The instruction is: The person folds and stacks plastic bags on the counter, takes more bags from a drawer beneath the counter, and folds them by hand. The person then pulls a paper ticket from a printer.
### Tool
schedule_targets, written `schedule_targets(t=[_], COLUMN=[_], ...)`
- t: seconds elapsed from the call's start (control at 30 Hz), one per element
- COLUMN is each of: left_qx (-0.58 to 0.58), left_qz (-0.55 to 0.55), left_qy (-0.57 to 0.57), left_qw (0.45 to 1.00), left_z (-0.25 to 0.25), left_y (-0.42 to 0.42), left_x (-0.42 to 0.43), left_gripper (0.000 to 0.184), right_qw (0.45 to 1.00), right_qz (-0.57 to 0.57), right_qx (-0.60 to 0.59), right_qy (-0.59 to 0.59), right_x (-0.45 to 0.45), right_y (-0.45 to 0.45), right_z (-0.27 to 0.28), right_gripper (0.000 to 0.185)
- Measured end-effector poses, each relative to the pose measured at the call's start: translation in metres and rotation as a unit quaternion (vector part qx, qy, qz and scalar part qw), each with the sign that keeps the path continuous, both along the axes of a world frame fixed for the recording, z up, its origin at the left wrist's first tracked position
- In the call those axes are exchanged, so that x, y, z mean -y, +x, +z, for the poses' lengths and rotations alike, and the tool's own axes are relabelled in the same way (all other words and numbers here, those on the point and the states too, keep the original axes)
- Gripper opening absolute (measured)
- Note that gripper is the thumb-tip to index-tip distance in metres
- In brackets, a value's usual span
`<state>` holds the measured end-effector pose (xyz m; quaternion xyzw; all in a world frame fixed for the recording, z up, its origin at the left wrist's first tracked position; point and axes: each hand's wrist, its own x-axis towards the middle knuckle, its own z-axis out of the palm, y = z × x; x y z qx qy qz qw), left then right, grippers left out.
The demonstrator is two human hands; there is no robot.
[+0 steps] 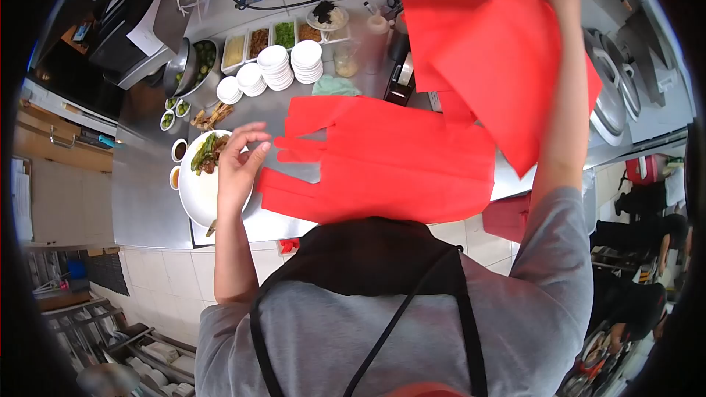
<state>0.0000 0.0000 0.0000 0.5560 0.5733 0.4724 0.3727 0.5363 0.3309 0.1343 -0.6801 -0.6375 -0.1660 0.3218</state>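
My right hand [562,3] is raised at the upper right, its fingers closed on the top edge of a red cloth bag [507,58]. That bag hangs in folds, with a pointed corner drooping down. Another red bag [408,158] lies flat on the counter in front of me, its strap-like handles spread to the left. My left hand [239,165] hovers over the right side of a white plate [195,202], fingers bent and apart, with nothing in them. Greens and browned meat [208,153] sit on the plate, partly hidden by the hand.
Stacked white saucers [276,69] stand behind the plate, before trays of chopped toppings [283,35]. Small sauce cups [179,150] sit left of the plate. Metal lids [609,95] stand at the right. Other people [636,301] are at the far right.
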Motion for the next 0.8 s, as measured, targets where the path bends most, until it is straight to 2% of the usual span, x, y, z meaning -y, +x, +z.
schedule_targets(t=[0.03, 0.07, 0.1, 0.2, 0.23, 0.3, 0.33, 0.4, 0.43, 0.5, 0.57, 0.6, 0.63, 0.67, 0.7, 0.73, 0.77, 0.8], left_qx=[0.000, 0.001, 0.008, 0.014, 0.015, 0.041, 0.039, 0.033, 0.037, 0.033, 0.022, 0.013, 0.006, 0.005, 0.009, 0.013, 0.012, 0.004], left_qz=[0.010, 0.020, 0.025, 0.069, 0.076, 0.117, 0.123, 0.134, 0.144, 0.139, 0.131, 0.124, 0.114, 0.120, 0.121, 0.120, 0.124, 0.122], left_qy=[-0.009, -0.017, -0.034, -0.048, -0.053, -0.119, -0.128, -0.116, -0.114, -0.137, -0.170, -0.186, -0.202, -0.204, -0.213, -0.221, -0.221, -0.228], left_qw=[1.000, 1.000, 0.999, 0.996, 0.996, 0.985, 0.983, 0.984, 0.982, 0.980, 0.976, 0.975, 0.973, 0.972, 0.970, 0.968, 0.967, 0.966], left_z=[-0.012, -0.021, -0.035, -0.061, -0.068, -0.076, -0.077, -0.087, -0.088, -0.099, -0.110, -0.116, -0.123, -0.129, -0.136, -0.142, -0.148, -0.154], left_y=[-0.003, -0.007, -0.010, -0.028, -0.030, -0.037, -0.037, -0.041, -0.039, -0.046, -0.045, -0.044, -0.042, -0.040, -0.040, -0.040, -0.042, -0.044], left_x=[0.002, 0.006, 0.010, 0.018, 0.022, 0.036, 0.041, 0.052, 0.056, 0.065, 0.074, 0.079, 0.083, 0.087, 0.090, 0.092, 0.094, 0.098], left_gripper=[0.010, 0.010, 0.010, 0.013, 0.013, 0.017, 0.020, 0.021, 0.021, 0.020, 0.017, 0.017, 0.016, 0.016, 0.016, 0.015, 0.015, 0.016], right_qw=[1.000, 0.996, 0.996, 0.998, 0.998, 0.995, 0.970, 0.937, 0.969, 0.984, 0.968, 0.930, 0.876, 0.856, 0.736, 0.729, 0.734, 0.723], right_qz=[0.004, -0.027, -0.020, -0.046, -0.002, 0.052, -0.043, -0.118, -0.077, 0.058, 0.223, 0.338, 0.371, 0.473, 0.490, 0.627, 0.628, 0.639], right_qx=[0.000, 0.071, 0.078, 0.038, 0.045, 0.046, 0.236, 0.326, 0.233, 0.056, -0.024, -0.144, -0.234, -0.166, -0.310, -0.114, -0.027, 0.001], right_qy=[0.000, 0.051, 0.035, 0.000, 0.038, 0.071, -0.034, -0.045, 0.025, 0.160, 0.113, -0.015, -0.203, -0.128, -0.349, -0.249, -0.258, -0.264], right_x=[-0.004, -0.027, -0.045, -0.092, -0.111, -0.115, -0.098, -0.085, -0.071, -0.008, 0.050, 0.096, 0.159, 0.185, 0.230, 0.248, 0.285, 0.307], right_y=[0.000, 0.007, 0.017, 0.052, 0.072, 0.064, 0.051, 0.023, -0.005, -0.095, -0.180, -0.232, -0.285, -0.319, -0.356, -0.378, -0.402, -0.420], right_z=[-0.001, -0.020, -0.047, -0.116, -0.155, -0.179, -0.174, -0.165, -0.146, -0.102, -0.111, -0.124, -0.134, -0.188, -0.224, -0.270, -0.278, -0.301], right_gripper=[0.040, 0.041, 0.041, 0.042, 0.045, 0.048, 0.053, 0.056, 0.053, 0.046, 0.039, 0.036, 0.024, 0.018, 0.012, 0.025, 0.021, 0.018])
